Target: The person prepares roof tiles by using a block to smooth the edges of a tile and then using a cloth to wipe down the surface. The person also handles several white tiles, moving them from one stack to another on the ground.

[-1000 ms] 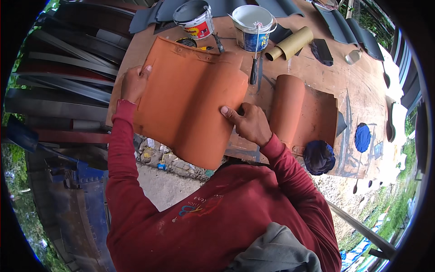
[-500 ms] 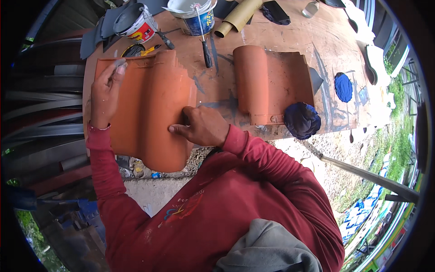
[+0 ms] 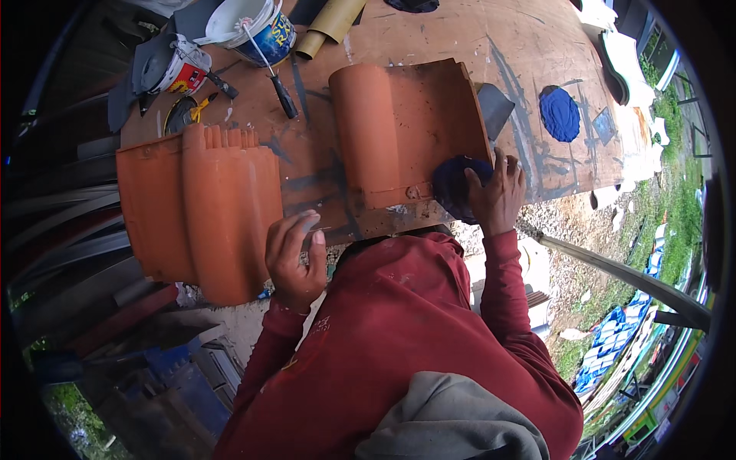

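An orange clay roof tile (image 3: 230, 218) lies at the left of the table, hump up. My left hand (image 3: 295, 264) hovers just off its lower right side, fingers loosely bent and thumb apart; a thin sliver shows by the fingertips, too small to name. A second clay roof tile (image 3: 364, 126) lies in the middle, its hollow side to the right. At its near right corner sits a dark blue round pad (image 3: 452, 188), perhaps bunched cloth. My right hand (image 3: 498, 192) reaches over this pad's right side, thumb across it and fingers stretched; whether it grips cannot be told.
On the wooden table (image 3: 429, 38) stand a paint-smeared white-and-blue bucket (image 3: 264, 38) with a black-handled tool (image 3: 284, 96) against it, and a smaller bucket (image 3: 184, 69). A brown roll (image 3: 330, 27) lies behind. Rightward are a blue round patch (image 3: 560, 113) and a metal pole (image 3: 613, 272).
Both hands have left the left tile. My right hand has swung right to the dark blue pad; my left has drawn back toward me. The view has shifted right.
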A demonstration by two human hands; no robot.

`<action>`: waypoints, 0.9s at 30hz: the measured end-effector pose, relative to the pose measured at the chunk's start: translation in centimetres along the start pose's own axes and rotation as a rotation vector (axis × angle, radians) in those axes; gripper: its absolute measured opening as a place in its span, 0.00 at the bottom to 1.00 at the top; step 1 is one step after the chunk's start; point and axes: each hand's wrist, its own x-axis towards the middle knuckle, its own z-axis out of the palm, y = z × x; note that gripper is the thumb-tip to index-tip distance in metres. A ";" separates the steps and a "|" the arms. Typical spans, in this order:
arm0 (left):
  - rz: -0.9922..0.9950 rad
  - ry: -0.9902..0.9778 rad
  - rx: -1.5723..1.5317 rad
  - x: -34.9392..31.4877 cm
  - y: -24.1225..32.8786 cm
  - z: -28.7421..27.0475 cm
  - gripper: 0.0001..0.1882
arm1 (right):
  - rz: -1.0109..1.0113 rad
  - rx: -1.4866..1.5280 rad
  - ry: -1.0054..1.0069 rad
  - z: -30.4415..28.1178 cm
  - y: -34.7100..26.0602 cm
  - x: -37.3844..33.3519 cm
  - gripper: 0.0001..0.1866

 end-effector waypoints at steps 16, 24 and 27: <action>-1.355 0.182 -1.240 -3.4 -3.6 21.9 0.27 | -0.077 0.250 -0.454 1.5 5.9 5.5 0.28; -1.266 0.218 -1.197 -3.3 -2.5 21.9 0.25 | -0.109 0.429 -0.552 3.0 8.0 6.4 0.25; -1.330 0.214 -1.120 -1.4 0.1 20.7 0.24 | -0.041 0.505 -0.456 2.1 6.6 5.0 0.23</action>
